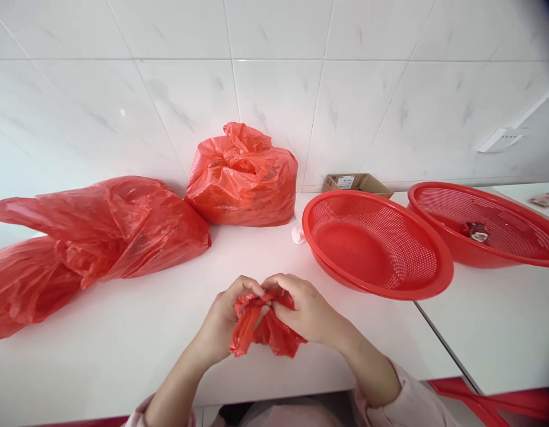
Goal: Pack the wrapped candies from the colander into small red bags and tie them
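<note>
— Item one, crumpled red plastic (278, 339)?
— Held between our left hand (223, 320) and right hand (310, 311), both pinching it. We judge the thin plastic could tear, if we tug unevenly.
— Beyond our right hand?
— One red basket (354, 252), near.
— Beyond our left?
— One bulging red bag (145, 231), well apart.

Cardboard box (361, 182) near tiled wall (278, 89)

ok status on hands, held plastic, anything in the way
Left hand and right hand both pinching red plastic. Red plastic bunched, loose ends hanging. Nothing blocking either hand; nearest basket apart, ahead to the right.
</note>
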Demonstrator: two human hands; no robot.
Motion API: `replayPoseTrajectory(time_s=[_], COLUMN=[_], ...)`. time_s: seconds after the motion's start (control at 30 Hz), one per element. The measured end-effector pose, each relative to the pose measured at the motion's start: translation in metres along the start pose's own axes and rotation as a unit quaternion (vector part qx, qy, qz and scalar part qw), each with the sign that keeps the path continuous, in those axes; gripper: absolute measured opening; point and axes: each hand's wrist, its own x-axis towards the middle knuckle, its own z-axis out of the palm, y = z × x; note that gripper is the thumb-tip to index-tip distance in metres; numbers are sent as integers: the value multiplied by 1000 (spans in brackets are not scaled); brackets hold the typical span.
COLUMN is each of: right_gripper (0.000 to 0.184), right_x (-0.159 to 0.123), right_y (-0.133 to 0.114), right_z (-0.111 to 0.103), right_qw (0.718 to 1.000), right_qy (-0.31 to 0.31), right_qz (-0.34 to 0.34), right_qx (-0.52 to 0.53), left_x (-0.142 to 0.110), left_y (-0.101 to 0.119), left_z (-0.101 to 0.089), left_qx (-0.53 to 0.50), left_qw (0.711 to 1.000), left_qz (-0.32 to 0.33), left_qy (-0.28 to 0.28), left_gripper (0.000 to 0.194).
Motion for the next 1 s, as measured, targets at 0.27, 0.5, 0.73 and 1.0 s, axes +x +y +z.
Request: replayPoseTrajectory(time_s=[0.27, 0.5, 0.73, 1.0], right_gripper=[15, 21, 7, 11], right_x=[-15, -3, -4, -16], right_y=[-1, 0, -9, -14], right_z=[24, 6, 4, 4], right_qw=[991, 969, 986, 974], right_qy=[10, -25, -42, -27], right_qz=[36, 93, 88, -85], right_qx=[128, 228, 136, -208], left_x=[0, 4, -1, -2], left_y=[-20, -5, -4, 2], left_z=[7, 4, -14, -38], left_qx=[172, 229, 263, 296], left_qw=[954, 934, 934, 918], left_qz=[169, 232, 230, 236], left_qy=[176, 150, 73, 116], left_gripper=[21, 14, 17, 26])
